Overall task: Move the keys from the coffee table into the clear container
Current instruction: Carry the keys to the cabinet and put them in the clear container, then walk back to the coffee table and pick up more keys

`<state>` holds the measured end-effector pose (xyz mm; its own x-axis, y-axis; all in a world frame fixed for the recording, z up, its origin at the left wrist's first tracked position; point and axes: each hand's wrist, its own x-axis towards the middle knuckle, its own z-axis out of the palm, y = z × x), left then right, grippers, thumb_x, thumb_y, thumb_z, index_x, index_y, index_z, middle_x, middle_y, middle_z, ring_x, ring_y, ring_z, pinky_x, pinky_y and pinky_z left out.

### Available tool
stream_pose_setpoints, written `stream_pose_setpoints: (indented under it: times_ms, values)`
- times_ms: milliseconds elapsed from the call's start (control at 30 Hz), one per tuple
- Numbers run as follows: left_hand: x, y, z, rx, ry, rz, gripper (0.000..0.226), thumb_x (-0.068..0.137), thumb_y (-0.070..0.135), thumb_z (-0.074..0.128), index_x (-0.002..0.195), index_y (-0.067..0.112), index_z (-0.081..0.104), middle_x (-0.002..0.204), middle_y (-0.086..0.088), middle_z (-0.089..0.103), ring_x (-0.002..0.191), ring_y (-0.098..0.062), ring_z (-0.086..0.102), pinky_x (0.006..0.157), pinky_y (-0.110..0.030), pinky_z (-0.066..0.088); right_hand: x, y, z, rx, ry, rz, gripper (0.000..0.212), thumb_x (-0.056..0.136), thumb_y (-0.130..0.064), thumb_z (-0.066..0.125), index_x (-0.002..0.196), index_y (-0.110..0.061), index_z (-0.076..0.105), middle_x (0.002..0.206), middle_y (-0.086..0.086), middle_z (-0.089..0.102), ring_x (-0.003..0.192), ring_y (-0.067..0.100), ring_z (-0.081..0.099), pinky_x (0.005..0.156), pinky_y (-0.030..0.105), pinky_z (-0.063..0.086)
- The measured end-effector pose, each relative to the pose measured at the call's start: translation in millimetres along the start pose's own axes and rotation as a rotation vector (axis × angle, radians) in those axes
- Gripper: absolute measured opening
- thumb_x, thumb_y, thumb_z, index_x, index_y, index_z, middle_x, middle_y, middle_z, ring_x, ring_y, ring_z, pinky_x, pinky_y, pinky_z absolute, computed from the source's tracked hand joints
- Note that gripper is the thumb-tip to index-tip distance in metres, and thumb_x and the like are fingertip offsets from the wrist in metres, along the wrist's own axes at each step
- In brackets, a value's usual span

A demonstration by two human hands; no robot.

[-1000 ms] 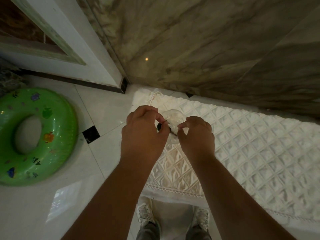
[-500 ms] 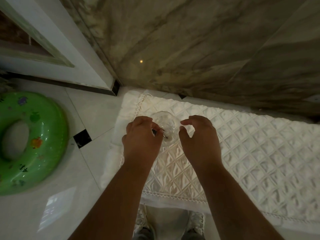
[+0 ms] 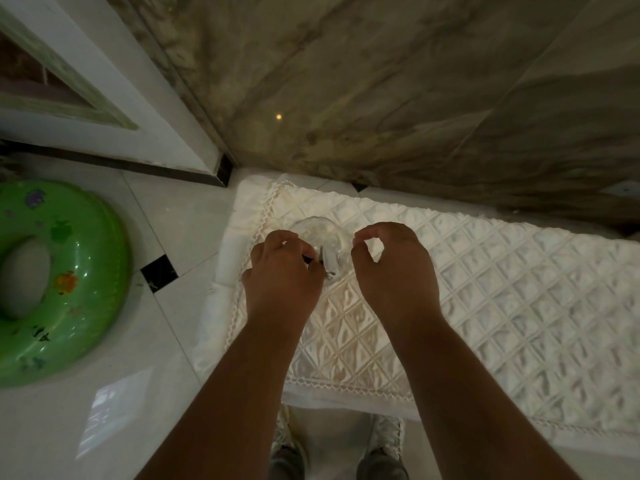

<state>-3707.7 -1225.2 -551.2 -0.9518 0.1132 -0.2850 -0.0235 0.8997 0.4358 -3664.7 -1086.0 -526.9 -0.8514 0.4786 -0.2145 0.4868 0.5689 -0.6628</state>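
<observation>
Clear container [image 3: 320, 237]: left hand [image 3: 282, 277] lowering keys [image 3: 327, 263] in.

Cream diamond-quilted cover [image 3: 502, 292] — bright green swim ring [image 3: 86, 271] — brown-veined marble wall [image 3: 381, 81]

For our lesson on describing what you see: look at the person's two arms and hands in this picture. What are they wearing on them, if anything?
Nothing is worn on either arm. The left hand and right hand are bare, with no gloves, and no rings, watch or bracelet can be seen. Both forearms are uncovered right to the bottom edge of the picture; no sleeve shows. The dim light may hide small details.
</observation>
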Motion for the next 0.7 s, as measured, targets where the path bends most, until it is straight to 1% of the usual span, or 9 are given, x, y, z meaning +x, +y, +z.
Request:
stream_pose_setpoints:
  times_ms: [67, 167, 267, 300, 367, 467, 533, 633, 700]
  values:
    - [-2.8, 6.3, -9.6, -0.038, -0.005, 0.005, 0.016, 0.085, 0.036, 0.059, 0.1, 0.032, 0.063, 0.118, 0.01, 0.052, 0.11, -0.016, 0.045, 0.085, -0.044, 0.044, 0.4, -3.4, -7.1, 0.001, 0.014, -0.012, 0.011, 0.093, -0.032, 0.056, 0.1, -0.029, 0.064, 0.108, -0.013, 0.06, 0.091, 0.004, 0.057, 0.072, 0.024, 0.047]
    - [-10.2, 18.0, -27.9, -0.109, 0.016, 0.021, 0.019, 0.085, 0.037, 0.058, 0.103, 0.033, 0.06, 0.117, 0.009, 0.054, 0.109, -0.015, 0.047, 0.087, -0.046, 0.046, -1.9, -8.8, -21.0, -0.011, 0.013, -0.002, 0.009, 0.093, -0.034, 0.054, 0.099, -0.035, 0.061, 0.103, -0.015, 0.059, 0.079, 0.001, 0.057, 0.064, 0.019, 0.042]
    - [-18.2, 34.7, -48.8, -0.188, 0.017, 0.056, 0.02, 0.086, 0.034, 0.059, 0.105, 0.029, 0.062, 0.118, 0.005, 0.055, 0.107, -0.016, 0.052, 0.088, -0.044, 0.048, -6.2, -14.3, -39.4, -0.021, 0.014, 0.017, 0.019, 0.095, -0.036, 0.052, 0.109, -0.034, 0.064, 0.113, -0.013, 0.062, 0.072, -0.008, 0.048, 0.063, 0.008, 0.032]
    - [-20.6, 41.4, -56.8, -0.198, 0.017, 0.065, 0.021, 0.087, 0.033, 0.059, 0.107, 0.028, 0.062, 0.119, 0.004, 0.055, 0.107, -0.016, 0.053, 0.088, -0.041, 0.047, -7.4, -17.9, -46.8, -0.028, 0.014, 0.016, 0.022, 0.095, -0.036, 0.052, 0.112, -0.032, 0.065, 0.116, -0.012, 0.063, 0.073, -0.008, 0.046, 0.064, 0.004, 0.028]
    - [-26.6, 55.9, -74.1, -0.204, 0.02, 0.091, 0.024, 0.088, 0.033, 0.058, 0.111, 0.026, 0.062, 0.121, 0.003, 0.055, 0.109, -0.016, 0.053, 0.09, -0.035, 0.044, -9.9, -28.1, -64.2, -0.034, 0.024, 0.013, 0.026, 0.095, -0.037, 0.052, 0.116, -0.031, 0.065, 0.119, -0.011, 0.064, 0.083, -0.006, 0.048, 0.065, 0.002, 0.027]
    - [-39.7, 81.7, -101.7, -0.222, 0.056, 0.14, 0.023, 0.088, 0.032, 0.058, 0.11, 0.029, 0.062, 0.121, 0.006, 0.055, 0.11, -0.012, 0.051, 0.086, -0.024, 0.035, -15.0, -42.0, -96.4, -0.033, 0.066, 0.026, 0.029, 0.095, -0.04, 0.053, 0.118, -0.03, 0.066, 0.119, -0.01, 0.065, 0.1, -0.001, 0.056, 0.07, 0.006, 0.029]
    - [-50.9, 101.0, -119.5, -0.238, 0.06, 0.179, 0.022, 0.088, 0.033, 0.058, 0.11, 0.03, 0.062, 0.119, 0.008, 0.055, 0.107, -0.01, 0.051, 0.082, -0.024, 0.036, -20.0, -49.6, -121.5, -0.036, 0.097, 0.038, 0.031, 0.095, -0.042, 0.052, 0.119, -0.029, 0.066, 0.119, -0.01, 0.065, 0.102, 0.001, 0.058, 0.069, 0.008, 0.031]
    - [-65.3, 133.7, -148.8, -0.28, 0.073, 0.232, 0.021, 0.088, 0.033, 0.058, 0.109, 0.031, 0.062, 0.116, 0.011, 0.055, 0.107, -0.011, 0.051, 0.082, -0.028, 0.04, -27.2, -64.7, -161.6, -0.024, 0.145, 0.025, 0.03, 0.094, -0.041, 0.053, 0.119, -0.029, 0.066, 0.118, -0.011, 0.065, 0.102, 0.001, 0.058, 0.071, 0.008, 0.031]
    - [-74.5, 157.0, -167.0, -0.288, 0.086, 0.253, 0.019, 0.088, 0.035, 0.058, 0.107, 0.034, 0.061, 0.112, 0.016, 0.051, 0.106, -0.009, 0.05, 0.079, -0.025, 0.037, -33.5, -78.0, -187.5, -0.006, 0.196, -0.004, 0.028, 0.094, -0.037, 0.055, 0.116, -0.027, 0.068, 0.115, -0.01, 0.066, 0.101, 0.002, 0.058, 0.074, 0.009, 0.033]
